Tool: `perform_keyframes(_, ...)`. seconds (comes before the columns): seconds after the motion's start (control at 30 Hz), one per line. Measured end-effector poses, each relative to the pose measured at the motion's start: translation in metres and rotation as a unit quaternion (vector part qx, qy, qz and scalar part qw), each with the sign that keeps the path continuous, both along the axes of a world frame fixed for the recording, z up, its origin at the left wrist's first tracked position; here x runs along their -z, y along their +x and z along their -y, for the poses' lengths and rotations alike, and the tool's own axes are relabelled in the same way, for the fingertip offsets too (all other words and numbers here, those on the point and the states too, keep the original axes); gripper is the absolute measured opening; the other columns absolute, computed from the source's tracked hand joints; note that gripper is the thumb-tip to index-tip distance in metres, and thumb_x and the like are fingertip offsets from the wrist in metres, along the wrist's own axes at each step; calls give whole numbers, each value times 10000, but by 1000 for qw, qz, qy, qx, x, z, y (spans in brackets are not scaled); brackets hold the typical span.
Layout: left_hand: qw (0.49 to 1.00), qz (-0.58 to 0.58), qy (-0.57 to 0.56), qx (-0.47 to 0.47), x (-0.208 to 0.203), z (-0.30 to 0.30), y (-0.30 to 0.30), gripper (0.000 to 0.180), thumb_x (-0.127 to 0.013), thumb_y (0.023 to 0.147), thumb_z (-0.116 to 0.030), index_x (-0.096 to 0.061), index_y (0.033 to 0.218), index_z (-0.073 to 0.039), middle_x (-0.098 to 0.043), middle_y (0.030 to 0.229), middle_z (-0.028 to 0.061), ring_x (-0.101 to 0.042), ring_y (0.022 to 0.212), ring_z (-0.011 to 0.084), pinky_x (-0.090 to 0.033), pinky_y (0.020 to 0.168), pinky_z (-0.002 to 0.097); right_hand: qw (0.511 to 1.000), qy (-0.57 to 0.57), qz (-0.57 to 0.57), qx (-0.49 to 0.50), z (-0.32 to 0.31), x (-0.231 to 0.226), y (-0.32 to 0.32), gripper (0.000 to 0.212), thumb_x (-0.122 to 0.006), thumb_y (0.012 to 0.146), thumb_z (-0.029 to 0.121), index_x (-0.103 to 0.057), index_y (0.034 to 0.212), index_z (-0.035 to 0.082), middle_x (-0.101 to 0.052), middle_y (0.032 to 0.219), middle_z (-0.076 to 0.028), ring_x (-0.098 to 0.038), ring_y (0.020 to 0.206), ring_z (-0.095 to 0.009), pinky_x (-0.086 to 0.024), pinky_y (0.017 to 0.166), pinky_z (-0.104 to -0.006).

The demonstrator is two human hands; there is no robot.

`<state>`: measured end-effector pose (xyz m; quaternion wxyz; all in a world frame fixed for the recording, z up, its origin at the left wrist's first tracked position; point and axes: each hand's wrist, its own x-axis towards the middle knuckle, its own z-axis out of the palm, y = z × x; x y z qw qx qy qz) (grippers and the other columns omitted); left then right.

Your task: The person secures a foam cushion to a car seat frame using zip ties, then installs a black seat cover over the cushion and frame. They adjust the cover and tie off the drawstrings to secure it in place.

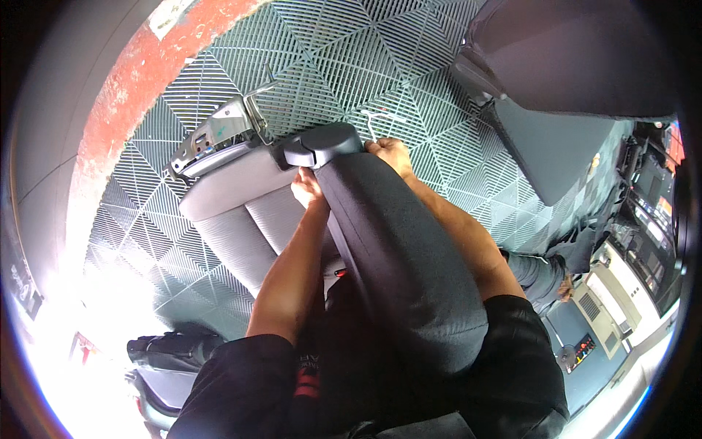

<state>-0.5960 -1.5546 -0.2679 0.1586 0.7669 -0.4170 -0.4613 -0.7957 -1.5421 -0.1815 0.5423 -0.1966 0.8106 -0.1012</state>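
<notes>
A car seat lies in front of me, its dark grey fabric backrest (pixel 409 249) standing edge-on against my body. Its lighter grey cushion (pixel 248 212) reaches out to the left. A black plastic hinge cover (pixel 333 139) sits where the two meet. My left hand (pixel 307 188) is closed at the backrest's lower left edge, just under the cover, its fingertips partly hidden. On the other side my right hand (pixel 391 155) has its fingers curled at the backrest's lower right corner. A thin bent metal rod (pixel 373 124) shows just beyond those fingers.
A metal seat rail (pixel 219 132) with a bent bar juts from the cushion's far side. Another dark seat (pixel 563 73) stands at the upper right. Grey ribbed tiles (pixel 336 58) cover the floor, bordered by a red-painted edge (pixel 128 95). A black bag-like object (pixel 175 351) lies lower left.
</notes>
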Motion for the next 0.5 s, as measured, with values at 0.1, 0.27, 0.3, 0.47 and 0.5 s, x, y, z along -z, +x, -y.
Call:
perform_keyframes(0.1,1000,18,10,7,10,-4,2,443,-558,977,-401,-636,798,-3,-613,686,174,-591,635,344,-487,618,467,998,-37,-35,-25,-4,14,7,328,-528,922,316,-717,917,47,-714,954,-195,-695,943,-371,-538,890,-440)
perform_keyframes(0.27,999,33,-15,17,14,-5,-1,410,-567,969,-409,-617,801,-37,-594,702,143,-578,641,313,-476,592,441,995,-47,-79,48,-11,28,8,364,-550,929,363,-735,912,50,-729,955,-211,-697,968,-394,-528,908,-469)
perform_keyframes(0.3,999,46,-20,8,17,-4,2,404,-568,967,-410,-613,802,-44,-591,705,136,-576,642,307,-474,587,435,993,-35,-84,70,-3,19,16,373,-555,937,378,-749,910,61,-732,958,-217,-703,960,-390,-532,896,-477)
perform_keyframes(0.47,994,92,-55,3,43,-12,-16,372,-577,958,-418,-594,806,-79,-572,720,105,-563,648,277,-463,562,409,968,-91,-233,-19,-40,-10,15,404,-526,974,428,-730,1038,86,-718,979,-199,-694,956,-374,-528,892,-490)
perform_keyframes(0.5,992,104,-72,4,57,-15,-24,366,-578,956,-419,-590,807,-85,-568,723,98,-560,649,270,-460,556,404,965,-99,-242,-35,-55,-27,5,407,-524,975,435,-723,1054,89,-709,1001,-197,-686,972,-376,-524,895,-497)
